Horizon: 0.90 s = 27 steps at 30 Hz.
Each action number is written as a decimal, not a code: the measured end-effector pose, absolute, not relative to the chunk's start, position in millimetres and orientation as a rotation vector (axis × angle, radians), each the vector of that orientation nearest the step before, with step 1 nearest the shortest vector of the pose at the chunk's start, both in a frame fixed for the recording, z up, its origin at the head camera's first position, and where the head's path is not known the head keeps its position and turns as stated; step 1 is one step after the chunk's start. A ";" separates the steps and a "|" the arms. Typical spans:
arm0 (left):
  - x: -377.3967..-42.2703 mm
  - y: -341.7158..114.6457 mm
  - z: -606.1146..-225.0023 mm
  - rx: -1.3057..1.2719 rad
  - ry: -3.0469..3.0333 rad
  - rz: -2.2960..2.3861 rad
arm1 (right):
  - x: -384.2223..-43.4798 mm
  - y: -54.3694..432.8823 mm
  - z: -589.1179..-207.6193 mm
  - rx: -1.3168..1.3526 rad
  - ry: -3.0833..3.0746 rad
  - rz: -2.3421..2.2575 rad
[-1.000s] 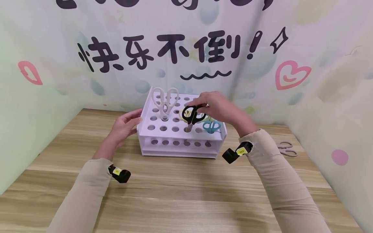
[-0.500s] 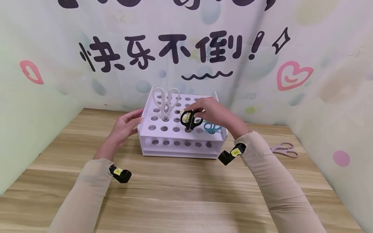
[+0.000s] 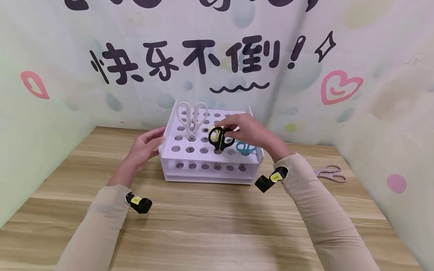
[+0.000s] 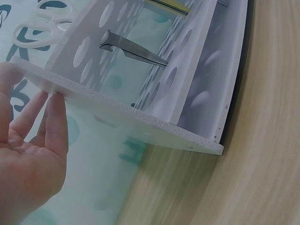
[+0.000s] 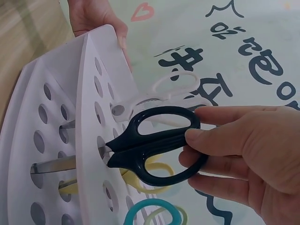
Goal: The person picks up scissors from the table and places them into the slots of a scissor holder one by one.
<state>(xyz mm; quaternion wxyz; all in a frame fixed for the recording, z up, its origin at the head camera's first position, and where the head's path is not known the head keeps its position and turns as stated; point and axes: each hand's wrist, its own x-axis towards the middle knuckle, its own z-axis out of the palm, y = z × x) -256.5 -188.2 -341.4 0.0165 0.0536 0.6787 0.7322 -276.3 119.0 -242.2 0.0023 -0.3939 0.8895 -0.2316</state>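
My right hand pinches the black handles of a pair of scissors between thumb and fingers. Its blades pass down through a front-row hole of the white rack, and the handles stand just above the top board. At the rack's left end, my left hand rests its fingertips against the outer face of the side panel, thumb near the upper edge. White scissors stand upright on the left, yellow scissors behind the black pair, and teal scissors at the right.
Light mauve scissors lie on the wooden table to the right, partly behind the right sleeve. A printed cloth hangs close behind the rack. Pale green handles show beside the teal ones.
My right hand has lowered the black scissors, so their blades sit deeper in the hole. Little moves over the last half second. The left hand stays at the side panel.
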 end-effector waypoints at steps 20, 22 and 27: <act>-255.2 -187.6 -340.1 0.163 2.122 2.260 | -273.0 169.4 -228.4 -1.105 2.873 -0.833; -255.1 -187.3 -339.7 0.161 2.128 2.255 | -272.0 177.4 -228.3 -1.056 2.905 -0.827; -254.4 -187.4 -339.4 0.146 2.148 2.233 | -269.0 199.0 -230.6 -0.949 2.968 -0.810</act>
